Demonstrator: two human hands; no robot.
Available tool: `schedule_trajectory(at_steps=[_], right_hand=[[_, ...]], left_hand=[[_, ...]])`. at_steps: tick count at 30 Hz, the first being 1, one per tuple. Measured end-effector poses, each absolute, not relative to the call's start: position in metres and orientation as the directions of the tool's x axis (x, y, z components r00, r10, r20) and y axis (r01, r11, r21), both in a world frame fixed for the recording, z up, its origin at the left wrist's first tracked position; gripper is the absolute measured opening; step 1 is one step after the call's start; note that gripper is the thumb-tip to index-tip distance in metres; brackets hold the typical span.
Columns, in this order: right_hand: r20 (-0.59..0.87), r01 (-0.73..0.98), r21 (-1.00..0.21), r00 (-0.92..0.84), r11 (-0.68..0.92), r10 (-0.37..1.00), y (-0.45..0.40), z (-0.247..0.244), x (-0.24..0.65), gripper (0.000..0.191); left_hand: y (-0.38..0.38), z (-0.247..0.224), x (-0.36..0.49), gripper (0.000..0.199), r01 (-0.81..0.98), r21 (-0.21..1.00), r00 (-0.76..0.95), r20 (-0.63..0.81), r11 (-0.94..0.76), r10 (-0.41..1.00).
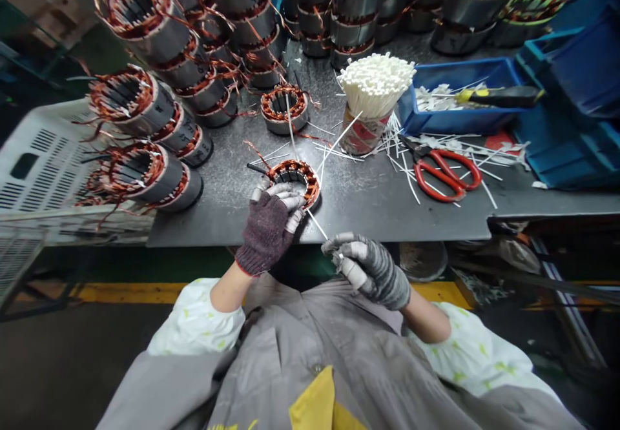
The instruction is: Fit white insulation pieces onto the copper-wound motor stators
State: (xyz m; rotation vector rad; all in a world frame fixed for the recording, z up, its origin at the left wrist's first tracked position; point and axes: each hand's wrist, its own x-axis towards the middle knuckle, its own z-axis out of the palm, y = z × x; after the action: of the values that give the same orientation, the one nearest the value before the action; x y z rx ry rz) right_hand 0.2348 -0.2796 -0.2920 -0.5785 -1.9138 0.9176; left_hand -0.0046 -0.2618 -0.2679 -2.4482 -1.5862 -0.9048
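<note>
The left hand [268,233], in a maroon knit glove with white-taped fingers, curls firmly over the near side of a copper-wound motor stator [294,181], which sits on the dark metal desk [387,214] right at its front edge with its bore facing up. That grip seems meant to pin the stator so it cannot shift, and keeping it this close to the body leaves the windings within easy reach. The right hand [368,272], in a grey striped glove, is nearly closed in a pinch on a thin white strip [317,223], whose far end points at the stator and ends just by the left hand's fingers (whether it touches the windings is hidden). Beyond, another wound stator [284,110] has a white strip standing in it. Stacked stators [145,23] rise along the desk's far side, away from the work. White strips fill a paper-wrapped cup [364,130] within reach, and offcuts lie scattered around red-handled scissors [440,175] (handy for trimming, by the look of it). A blue plastic tray [458,97] holds more offcuts and a yellow-handled screwdriver [498,96]
</note>
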Motion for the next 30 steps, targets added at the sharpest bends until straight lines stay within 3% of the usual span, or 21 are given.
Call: schedule_trajectory(at_steps=[4, 7, 10, 13, 15, 18, 24, 30], right_hand=[[0.555, -0.030, -0.804, -0.396, 0.594, 0.731, -0.258, -0.300, 0.210, 0.013], [0.498, -0.062, -0.860, -0.314, 0.506, 0.808, -0.245, -0.302, 0.192, 0.012], [0.273, -0.127, -0.960, -0.237, 0.249, 0.932, -0.242, -0.296, 0.182, 0.018], [0.028, -0.201, -0.979, -0.219, -0.017, 0.975, -0.242, -0.286, 0.181, 0.026], [-0.026, -0.217, -0.973, -0.226, -0.077, 0.974, -0.242, -0.281, 0.183, 0.028], [0.019, -0.181, -0.983, -0.236, -0.025, 0.972, -0.240, -0.278, 0.184, 0.022], [0.168, 0.062, -0.981, -0.195, 0.183, 0.966, -0.230, -0.282, 0.184, 0.011], [0.202, -0.010, -0.979, -0.219, 0.205, 0.955, -0.233, -0.282, 0.187, 0.009]], left_hand=[[-0.264, -0.266, 0.002, 0.014, 0.849, 0.248, 0.266, 0.564, -0.467, 0.782], [-0.266, -0.269, 0.010, 0.024, 0.867, 0.331, 0.109, 0.604, -0.373, 0.789], [-0.266, -0.271, 0.017, 0.035, 0.868, 0.439, -0.093, 0.604, -0.233, 0.791], [-0.265, -0.269, 0.020, 0.019, 0.847, 0.436, -0.032, 0.615, -0.306, 0.788], [-0.265, -0.266, 0.019, 0.014, 0.842, 0.392, 0.049, 0.628, -0.371, 0.777], [-0.266, -0.264, 0.018, 0.019, 0.855, 0.335, 0.105, 0.635, -0.395, 0.766], [-0.269, -0.266, 0.012, 0.027, 0.843, 0.310, 0.175, 0.615, -0.440, 0.769], [-0.270, -0.264, 0.011, 0.026, 0.850, 0.295, 0.196, 0.594, -0.437, 0.780]])
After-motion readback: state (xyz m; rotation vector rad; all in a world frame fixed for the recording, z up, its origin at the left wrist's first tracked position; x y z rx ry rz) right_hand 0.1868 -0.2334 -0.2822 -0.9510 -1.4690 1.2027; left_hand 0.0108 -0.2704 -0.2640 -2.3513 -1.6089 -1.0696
